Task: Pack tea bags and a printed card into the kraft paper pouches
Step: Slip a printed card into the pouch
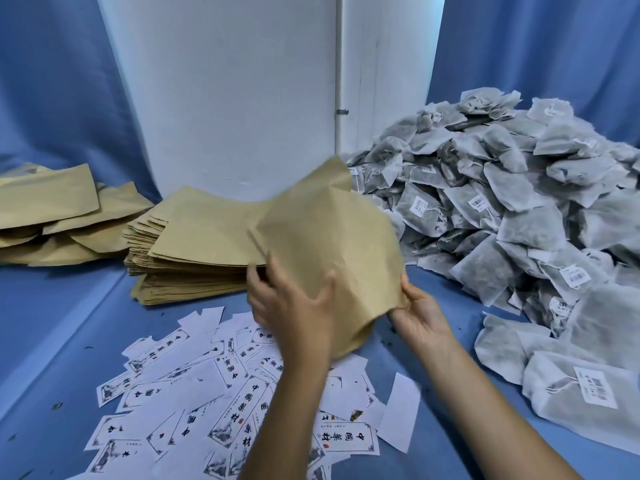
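A kraft paper pouch (329,237) is lifted above the table in the middle of the view, bulging and slightly blurred. My left hand (291,306) grips its lower left edge, thumb on the front. My right hand (415,310) pinches its lower right edge. Behind it lies a stack of flat kraft pouches (194,244). A large heap of grey tea bags (512,202) with barcode tags fills the right side. Printed white cards (221,393) with black characters lie scattered at the front, partly hidden under my left forearm.
Several kraft pouches that look filled (55,216) lie in a loose pile at the far left. The table carries a blue cloth (62,323). A white wall (242,98) and blue curtains stand behind. Small green tea crumbs dot the cloth.
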Tool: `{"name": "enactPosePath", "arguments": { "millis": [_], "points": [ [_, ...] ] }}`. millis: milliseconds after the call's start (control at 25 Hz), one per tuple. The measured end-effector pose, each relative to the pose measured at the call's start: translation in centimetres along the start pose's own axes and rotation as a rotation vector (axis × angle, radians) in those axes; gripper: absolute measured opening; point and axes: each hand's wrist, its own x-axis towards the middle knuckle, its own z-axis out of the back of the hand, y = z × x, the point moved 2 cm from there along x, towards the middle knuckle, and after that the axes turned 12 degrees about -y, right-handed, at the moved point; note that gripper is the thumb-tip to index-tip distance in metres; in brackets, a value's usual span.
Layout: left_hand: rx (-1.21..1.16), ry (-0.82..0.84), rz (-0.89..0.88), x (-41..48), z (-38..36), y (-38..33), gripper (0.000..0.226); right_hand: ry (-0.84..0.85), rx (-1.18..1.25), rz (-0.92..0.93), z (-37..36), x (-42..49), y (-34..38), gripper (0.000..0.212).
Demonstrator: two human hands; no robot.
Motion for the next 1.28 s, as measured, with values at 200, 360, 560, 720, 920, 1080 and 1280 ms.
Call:
{"name": "enactPosePath", "arguments": {
  "millis": [200,360,560,720,920,1080,1280],
  "points": [
    [-0.580,0.613,0.927,-0.9,-1.5,2.8,0.046,-0.101,0.024,0.018,1.4,1.3,-0.4,0.026],
    [-0.635,0.548,0.979,0.1,-1.2,3.7,0.031,-0.207,-0.465,0.265,2.1,0.9,1.1,0.017],
    [-0.432,0.480,0.737,0.5,0.3,3.4,0.014,-0.390,-0.931,0.602,2.5,0.6,2.7,0.028],
    [-0.415,0.442,0.676,0.8,0.9,2.9,0.012,-0.355,-0.700,0.358,2.9,-0.1,2.6,0.010],
    [-0.408,0.395,0.650,1.5,1.0,3.6,0.013,-0.345,-0.765,0.280,2.7,-0.4,2.9,0.015],
    [-0.381,0.399,0.607,1.7,0.5,4.1,0.015,-0.384,-0.850,0.360,2.8,-0.1,2.7,0.011],
    [-0.259,0.547,0.530,2.1,0.2,5.3,0.016,-0.385,-0.954,0.547,2.8,-0.2,2.8,0.018]
  ]
}}
